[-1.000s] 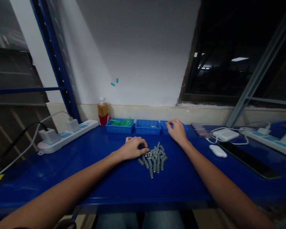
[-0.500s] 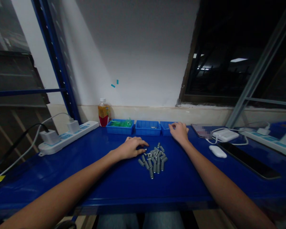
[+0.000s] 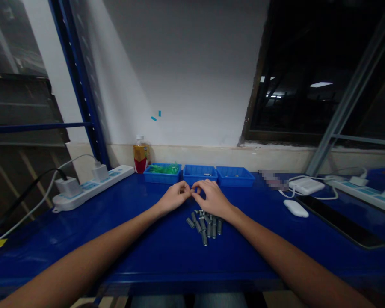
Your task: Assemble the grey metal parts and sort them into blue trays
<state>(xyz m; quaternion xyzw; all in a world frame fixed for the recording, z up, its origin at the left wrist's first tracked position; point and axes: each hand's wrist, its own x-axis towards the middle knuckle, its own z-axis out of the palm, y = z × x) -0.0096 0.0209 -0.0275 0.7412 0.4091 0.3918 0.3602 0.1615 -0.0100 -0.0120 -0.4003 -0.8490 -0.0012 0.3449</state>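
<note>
My left hand (image 3: 177,195) is closed in a pinch just behind a pile of grey metal cylinders (image 3: 204,235). My right hand (image 3: 211,196) meets it there, thumb and forefinger also pinched. Their fingertips come together, and whatever lies between them is hidden or too small to name. Small shiny metal pieces (image 3: 200,212) lie among the cylinders at the back of the pile. My right hand covers part of the pile. Beyond my hands stand a middle blue bin (image 3: 200,178) and a right blue bin (image 3: 237,181), each with a few small pieces inside.
A left blue bin (image 3: 162,178) holds green plastic, with a drink bottle (image 3: 141,156) behind it. A white power strip (image 3: 93,189) with chargers sits left. On the right lie a white earbud case (image 3: 295,208), a dark phone (image 3: 340,221) and a white charger with cables (image 3: 306,186).
My right hand has left the right blue bin and come left and nearer to join my left hand. My left hand has barely shifted. The view has tilted slightly.
</note>
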